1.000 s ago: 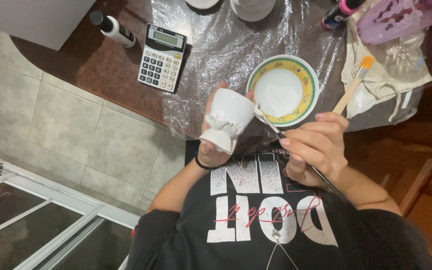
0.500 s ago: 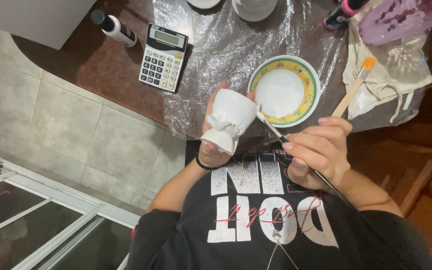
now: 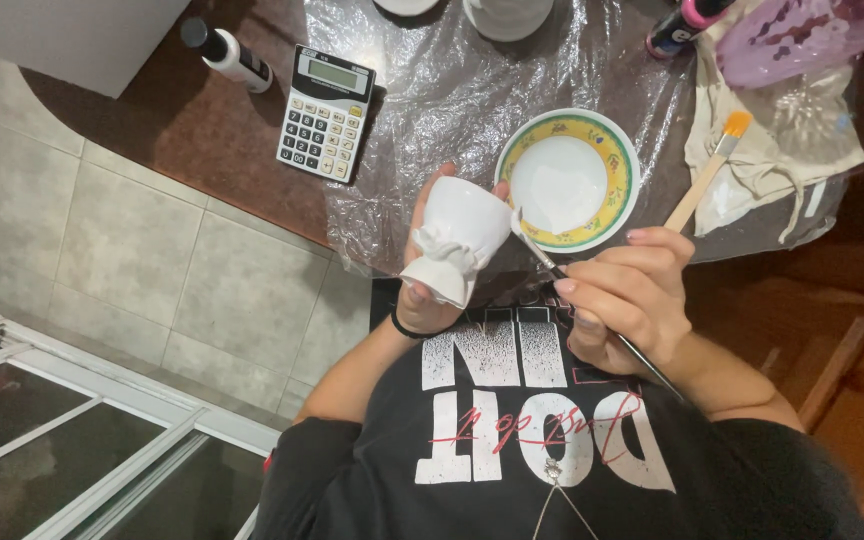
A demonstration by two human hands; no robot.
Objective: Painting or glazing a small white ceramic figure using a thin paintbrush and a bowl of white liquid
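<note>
brown table (image 3: 182,130), grey tiled floor (image 3: 102,260)

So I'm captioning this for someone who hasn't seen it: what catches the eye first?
The white ceramic piece held up in the left hand, with the right hand bringing a thin brush to its side. Just behind sits a yellow-rimmed bowl of white paint on crinkled plastic sheet, a calculator to its left.

Single head-worn view, steeply downward, close over hands (image 3: 542,275) and table (image 3: 202,130) edge.
</note>
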